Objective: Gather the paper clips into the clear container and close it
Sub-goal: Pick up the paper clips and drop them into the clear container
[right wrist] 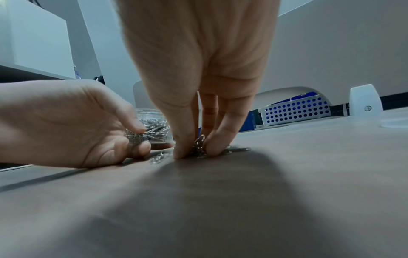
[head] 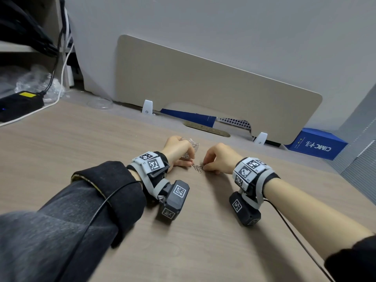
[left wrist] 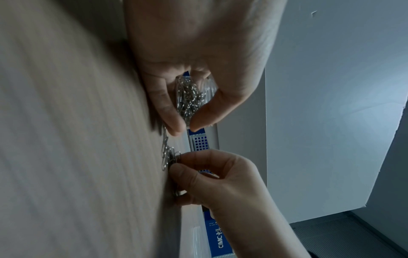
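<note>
Our left hand [head: 179,150] grips a bunch of paper clips [left wrist: 188,97] just beside the clear container [right wrist: 154,129]; our right hand [head: 218,158] pinches loose clips [head: 198,167] on the surface [head: 81,143].

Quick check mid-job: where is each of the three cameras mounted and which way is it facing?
Head: worn on the head, looking forward and down at the desk; both forearms, left hand and right hand show.
Left wrist: looks along the left hand holding a bunch of paper clips; the right hand appears below.
Right wrist: low over the desk, looks along the right hand's fingers pinching clips; the left hand and the clear container lie beyond.
Shared: all show both hands.
</note>
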Demonstrator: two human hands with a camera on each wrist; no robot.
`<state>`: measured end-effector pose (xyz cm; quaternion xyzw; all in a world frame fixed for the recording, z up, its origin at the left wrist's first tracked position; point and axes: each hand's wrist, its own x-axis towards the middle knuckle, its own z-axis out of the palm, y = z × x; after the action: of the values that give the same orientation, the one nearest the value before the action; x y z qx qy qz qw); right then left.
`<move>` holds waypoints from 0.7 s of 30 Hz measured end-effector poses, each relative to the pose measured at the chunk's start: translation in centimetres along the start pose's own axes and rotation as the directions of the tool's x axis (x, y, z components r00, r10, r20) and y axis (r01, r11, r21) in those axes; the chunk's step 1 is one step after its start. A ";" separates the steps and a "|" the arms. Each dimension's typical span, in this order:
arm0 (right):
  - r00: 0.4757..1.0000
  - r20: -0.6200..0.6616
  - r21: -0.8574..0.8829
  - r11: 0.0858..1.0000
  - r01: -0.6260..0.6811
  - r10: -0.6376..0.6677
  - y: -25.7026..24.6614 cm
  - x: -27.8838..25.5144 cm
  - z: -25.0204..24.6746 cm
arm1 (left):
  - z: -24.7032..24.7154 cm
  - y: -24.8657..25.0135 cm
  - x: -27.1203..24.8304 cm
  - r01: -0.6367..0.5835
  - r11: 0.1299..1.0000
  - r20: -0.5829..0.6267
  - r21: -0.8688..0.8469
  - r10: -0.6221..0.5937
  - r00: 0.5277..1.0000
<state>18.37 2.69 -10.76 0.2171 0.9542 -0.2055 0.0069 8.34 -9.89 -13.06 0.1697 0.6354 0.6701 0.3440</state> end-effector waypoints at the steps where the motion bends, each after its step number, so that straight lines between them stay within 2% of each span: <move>1: 1.000 0.005 0.000 1.000 -0.009 0.009 0.0 0.1 0.0 | 0.0 0.0 0.0 0.001 1.000 0.001 -0.001 -0.001 1.000; 5: 0.998 0.019 -0.004 0.998 -0.058 0.058 -0.1 0.2 0.0 | 0.0 -0.1 0.0 0.003 1.000 0.004 0.003 -0.003 1.000; 13: 0.991 -0.045 0.002 0.992 -0.126 0.126 0.0 0.3 0.0 | 0.1 0.0 -0.1 -0.001 1.000 0.011 0.011 0.001 1.000; 19: 0.977 -0.044 0.206 0.959 -0.195 0.208 1.1 0.0 -1.4 | 0.1 0.0 -0.1 0.009 1.000 0.040 0.022 -0.010 0.999; 21: 0.976 -0.077 0.309 0.935 -0.173 0.206 0.9 0.0 -2.6 | 0.1 0.0 -0.1 0.001 0.999 0.047 0.035 -0.003 0.999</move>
<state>18.97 4.46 -8.72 0.3174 0.8855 -0.3343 -0.0582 8.41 -9.89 -13.04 0.1907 0.6390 0.6544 0.3565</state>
